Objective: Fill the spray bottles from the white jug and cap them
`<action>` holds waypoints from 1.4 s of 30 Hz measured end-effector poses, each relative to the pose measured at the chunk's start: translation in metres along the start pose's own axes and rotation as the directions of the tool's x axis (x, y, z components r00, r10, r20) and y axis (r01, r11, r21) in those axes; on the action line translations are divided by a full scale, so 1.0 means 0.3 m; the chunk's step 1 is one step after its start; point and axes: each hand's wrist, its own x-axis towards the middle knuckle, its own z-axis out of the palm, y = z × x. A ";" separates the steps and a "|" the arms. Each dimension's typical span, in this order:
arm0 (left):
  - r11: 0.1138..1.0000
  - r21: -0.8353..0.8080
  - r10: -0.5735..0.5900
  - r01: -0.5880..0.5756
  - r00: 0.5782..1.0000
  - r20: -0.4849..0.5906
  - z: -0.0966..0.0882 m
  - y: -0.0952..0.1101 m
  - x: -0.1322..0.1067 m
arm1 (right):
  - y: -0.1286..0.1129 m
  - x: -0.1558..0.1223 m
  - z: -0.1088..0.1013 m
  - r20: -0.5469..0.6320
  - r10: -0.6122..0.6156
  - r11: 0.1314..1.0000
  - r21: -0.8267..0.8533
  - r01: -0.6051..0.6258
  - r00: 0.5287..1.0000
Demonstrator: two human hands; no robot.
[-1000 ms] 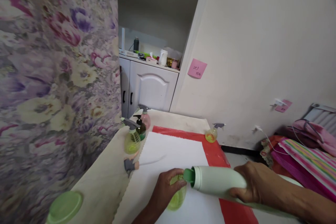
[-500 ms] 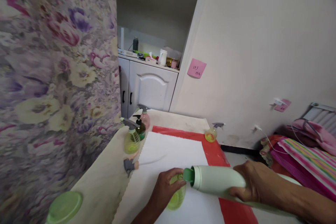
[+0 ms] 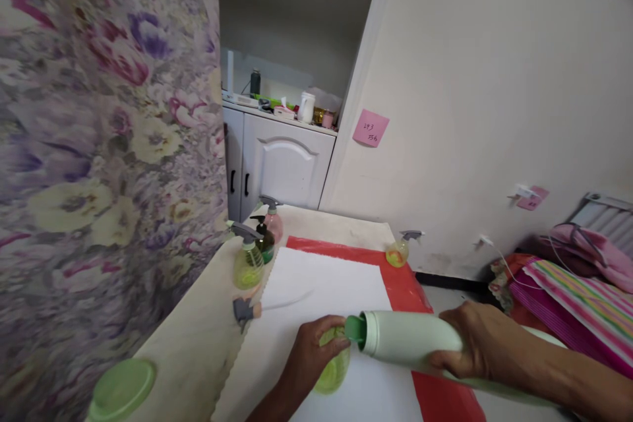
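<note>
My left hand is wrapped round the neck of a yellow-green clear spray bottle without its head, standing on the white sheet. In my right hand is a large pale-green bottle, tilted nearly level. Its green spout sits right at the small bottle's mouth, which my fingers partly hide; I cannot make out any liquid flowing. A grey spray head with a thin tube lies to the left. Nearer on that side is a light-green lid.
At the table's back left stand a yellow-green spray bottle, a dark pump bottle and a pink spray bottle. Another spray bottle stands on the red sheet. A floral curtain hangs left; bedding lies right.
Almost nothing differs. Both hands and the two bottles hold the same position, with the large bottle still tilted at the small one's mouth.
</note>
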 end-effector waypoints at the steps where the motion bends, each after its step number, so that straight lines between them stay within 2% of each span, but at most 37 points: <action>1: 1.000 -0.003 0.000 0.000 1.000 -0.001 0.000 -0.001 0.000 | 0.000 0.000 -0.001 0.003 0.000 1.000 -0.002 0.000 1.000; 16: 1.000 0.012 0.003 -0.003 1.000 0.006 -0.008 -0.004 0.001 | -0.025 -0.009 -0.026 0.017 0.005 1.000 0.013 -0.006 1.000; 28: 0.999 0.039 0.002 -0.003 1.000 0.008 -0.002 -0.001 0.004 | -0.002 -0.002 -0.004 -0.026 -0.010 0.999 -0.032 0.009 1.000; 36: 1.000 0.026 0.015 -0.015 1.000 0.016 -0.004 0.003 -0.003 | -0.019 -0.006 -0.024 0.026 0.019 1.000 -0.015 -0.018 0.999; 42: 1.000 0.024 -0.001 0.001 1.000 0.001 0.000 0.016 -0.001 | -0.005 -0.002 -0.010 -0.003 -0.007 1.000 -0.018 0.007 1.000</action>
